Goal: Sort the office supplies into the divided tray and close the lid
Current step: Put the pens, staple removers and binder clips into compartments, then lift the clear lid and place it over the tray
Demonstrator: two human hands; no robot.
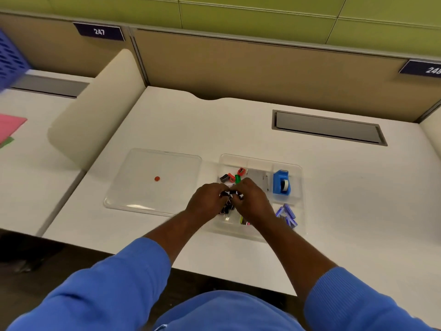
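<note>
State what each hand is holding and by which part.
Both the left hand and the right hand pinch small black binder clips between fingertips over the clear divided tray; the gripped part cannot be told.

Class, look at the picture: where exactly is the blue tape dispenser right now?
The blue tape dispenser stands in the divided tray's far right compartment, right of both hands.

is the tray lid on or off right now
Off. The clear lid lies flat on the desk left of the divided tray, whose compartments are uncovered.
</note>
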